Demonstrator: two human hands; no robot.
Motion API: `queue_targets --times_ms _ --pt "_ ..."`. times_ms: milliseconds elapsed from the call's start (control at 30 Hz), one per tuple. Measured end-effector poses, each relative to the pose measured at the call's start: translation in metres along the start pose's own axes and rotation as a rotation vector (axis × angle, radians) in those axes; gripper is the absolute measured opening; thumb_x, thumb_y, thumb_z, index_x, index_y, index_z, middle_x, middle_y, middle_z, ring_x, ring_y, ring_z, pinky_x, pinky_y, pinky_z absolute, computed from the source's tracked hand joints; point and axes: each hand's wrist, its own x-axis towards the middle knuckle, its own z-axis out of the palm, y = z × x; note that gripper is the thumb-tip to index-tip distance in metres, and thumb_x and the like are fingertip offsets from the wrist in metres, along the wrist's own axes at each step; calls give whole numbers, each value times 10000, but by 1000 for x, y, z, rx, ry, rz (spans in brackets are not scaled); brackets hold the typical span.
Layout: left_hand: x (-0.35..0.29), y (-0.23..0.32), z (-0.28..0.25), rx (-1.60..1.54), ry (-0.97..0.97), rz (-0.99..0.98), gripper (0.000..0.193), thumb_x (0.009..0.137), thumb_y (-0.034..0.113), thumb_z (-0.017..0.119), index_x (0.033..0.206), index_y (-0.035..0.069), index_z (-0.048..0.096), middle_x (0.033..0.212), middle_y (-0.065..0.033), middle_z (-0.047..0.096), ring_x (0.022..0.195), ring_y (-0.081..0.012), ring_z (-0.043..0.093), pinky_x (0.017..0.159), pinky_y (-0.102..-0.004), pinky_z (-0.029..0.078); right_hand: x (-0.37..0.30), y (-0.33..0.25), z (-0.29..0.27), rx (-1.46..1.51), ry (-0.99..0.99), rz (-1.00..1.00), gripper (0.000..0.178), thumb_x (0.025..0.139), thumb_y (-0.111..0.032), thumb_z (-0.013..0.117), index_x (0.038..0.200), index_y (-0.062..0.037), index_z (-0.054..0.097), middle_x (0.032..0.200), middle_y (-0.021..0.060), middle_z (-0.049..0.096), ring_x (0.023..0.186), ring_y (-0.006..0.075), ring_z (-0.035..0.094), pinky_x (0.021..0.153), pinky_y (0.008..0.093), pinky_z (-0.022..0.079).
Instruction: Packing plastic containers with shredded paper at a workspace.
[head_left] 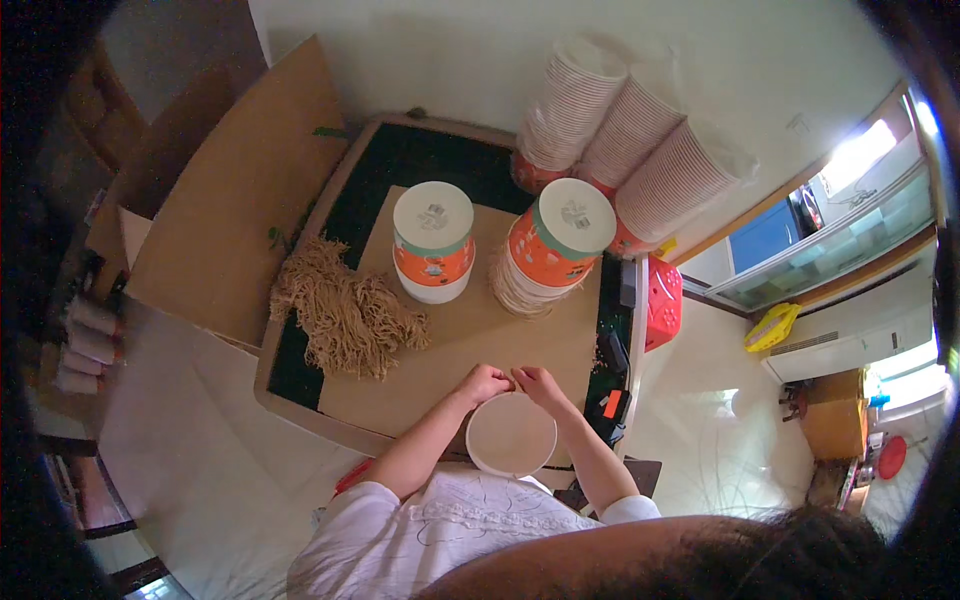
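A white paper bucket (pixel 511 435) stands in front of my body at the table's near edge, its round opening toward me. My left hand (pixel 483 383) is at the bucket's far rim, fingers pinched together. Close beside it, my right hand (pixel 538 385) is pinched too, at the same rim. Whatever lies between the fingertips is too small to make out. Left of the hands lies a loose heap of tan cords (pixel 350 310). Farther off, an orange and white bucket stack (pixel 433 262) stands upside down. A second such stack (pixel 555 250) has pale cords (pixel 520 290) around its lower part.
Cardboard (pixel 470 345) covers the dark green tabletop (pixel 440 150). Tall plastic-wrapped bucket stacks (pixel 640 130) lean at the back right wall. A big cardboard box (pixel 240 190) rises on the left. Small black items (pixel 612 352) and a red basket (pixel 663 303) are at the right edge.
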Motion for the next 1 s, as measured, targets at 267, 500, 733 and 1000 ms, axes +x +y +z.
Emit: queue_targets --times_ms 267,500,733,1000 --pt "8 -14 -2 -34 2 -5 91 698 99 589 738 25 623 702 -47 603 607 -107 546 546 -250 445 -3 8 -4 224 -98 -124 208 823 -206 509 700 -39 507 573 -10 461 553 78 414 477 233 342" --pt "-4 -2 -12 -27 -77 303 73 705 -24 538 739 18 587 850 -67 600 783 -137 561 693 -257 456 -5 22 9 239 163 -207 69 783 -54 534 746 2 516 642 22 547 593 81 483 536 217 397" --pt "1 -8 -13 4 -119 408 113 659 -41 572 743 17 622 832 -71 618 815 -152 576 747 -278 455 -16 3 9 124 237 -242 68 776 -58 536 778 6 558 639 54 567 601 90 511 536 224 413" --pt "-3 3 -13 434 91 578 97 658 60 598 749 86 618 734 -86 595 708 -214 584 660 -308 456 -21 -8 4 208 228 -216 72 774 -66 540 783 0 567 628 49 562 585 90 494 531 226 400"
